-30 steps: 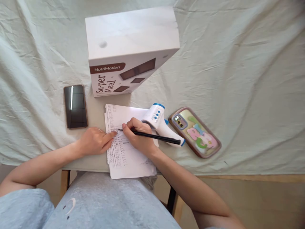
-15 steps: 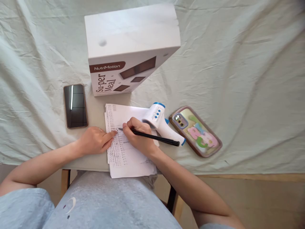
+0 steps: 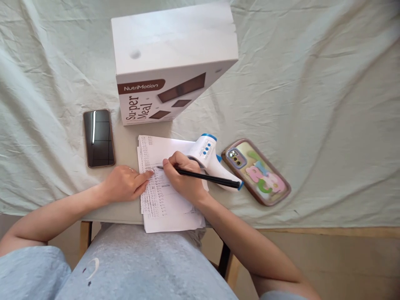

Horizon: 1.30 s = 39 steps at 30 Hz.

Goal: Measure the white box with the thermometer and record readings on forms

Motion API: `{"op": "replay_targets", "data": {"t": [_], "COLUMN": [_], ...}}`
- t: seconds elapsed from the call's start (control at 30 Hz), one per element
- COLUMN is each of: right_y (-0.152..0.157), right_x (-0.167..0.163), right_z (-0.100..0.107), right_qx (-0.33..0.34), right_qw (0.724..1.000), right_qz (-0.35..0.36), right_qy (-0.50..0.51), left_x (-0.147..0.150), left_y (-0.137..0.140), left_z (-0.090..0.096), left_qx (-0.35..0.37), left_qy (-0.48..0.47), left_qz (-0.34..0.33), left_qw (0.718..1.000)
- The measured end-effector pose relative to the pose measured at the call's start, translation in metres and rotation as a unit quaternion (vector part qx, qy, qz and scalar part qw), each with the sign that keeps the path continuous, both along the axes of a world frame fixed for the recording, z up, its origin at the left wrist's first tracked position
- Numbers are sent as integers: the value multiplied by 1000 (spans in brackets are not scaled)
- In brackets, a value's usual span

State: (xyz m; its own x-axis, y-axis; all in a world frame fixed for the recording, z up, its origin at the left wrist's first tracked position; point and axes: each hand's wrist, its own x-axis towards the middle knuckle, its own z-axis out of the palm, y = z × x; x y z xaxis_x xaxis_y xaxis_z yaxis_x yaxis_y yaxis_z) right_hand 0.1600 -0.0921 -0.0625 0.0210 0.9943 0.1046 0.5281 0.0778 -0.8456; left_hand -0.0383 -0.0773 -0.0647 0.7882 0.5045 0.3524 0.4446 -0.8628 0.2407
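Observation:
My right hand [image 3: 185,179] grips a black pen [image 3: 214,179], its tip at the handwritten sheets of paper [image 3: 175,223] near the table's front edge. On the left part of the top sheet, my left hand [image 3: 123,183] rests with its index finger stretched out onto the rows of writing, the other fingers curled, holding nothing. A white and blue gun-shaped thermometer [image 3: 214,166] lies just behind my right hand, partly over the papers. The pen's rear end crosses in front of its handle.
A tall white NutriMotion box [image 3: 175,41] stands behind the papers. A dark-screened phone [image 3: 99,139] lies to the left, and a phone in a colourful case [image 3: 258,173] to the right. A pale wrinkled cloth [image 3: 328,146] covers the table.
My right hand has shifted slightly to the right with the pen, and the pen tip has moved a little away from my left fingertip. My left hand stays in place.

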Motion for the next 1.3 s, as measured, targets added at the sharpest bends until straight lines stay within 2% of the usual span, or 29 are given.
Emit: {"op": "replay_targets", "data": {"t": [0.2, 0.4, 0.5, 0.63, 0.73, 0.83, 0.97, 1.07, 1.13, 1.2, 1.3], "right_y": [-3, -5, -7, -18, -30, -42, -52, -57, -61, -64, -68], "right_x": [1, 5, 7, 17, 29, 39, 46, 47, 46, 45, 43], "right_z": [-3, -4, 1, 9, 7, -1, -5, 2, 9, 15, 21], "right_qx": [-11, 9, 58, 168, 161, 145, 151, 151, 155, 156, 156], "right_qw": [1000, 1000, 997, 971, 962, 952, 944, 946, 942, 938, 936], "right_qz": [2, 0, 44, 117, 140, 149, 147, 158, 175, 192, 201], "right_qy": [-21, -3, -32, -125, -171, -225, -253, -241, -240, -245, -245], "left_x": [1, -1, -1, 1, 2, 3, 1, -8, -16, -25, -32], "left_y": [0, 0, -1, -1, 1, 2, 8, 27, 47, 72, 110], "left_z": [-1, 0, 0, -3, -1, 10, 40, 61, 68, 68, 56], "left_qx": [2, 13, 17, 21, 17, -17, -81, -102, -87, -78, -128], "left_qy": [-5, -4, 6, -4, -28, -102, -230, -283, -294, -282, -261], "left_qz": [-1, -4, -2, 2, 3, 28, 127, 197, 225, 222, 190], "left_qw": [1000, 1000, 1000, 1000, 999, 994, 962, 933, 925, 930, 938]}}
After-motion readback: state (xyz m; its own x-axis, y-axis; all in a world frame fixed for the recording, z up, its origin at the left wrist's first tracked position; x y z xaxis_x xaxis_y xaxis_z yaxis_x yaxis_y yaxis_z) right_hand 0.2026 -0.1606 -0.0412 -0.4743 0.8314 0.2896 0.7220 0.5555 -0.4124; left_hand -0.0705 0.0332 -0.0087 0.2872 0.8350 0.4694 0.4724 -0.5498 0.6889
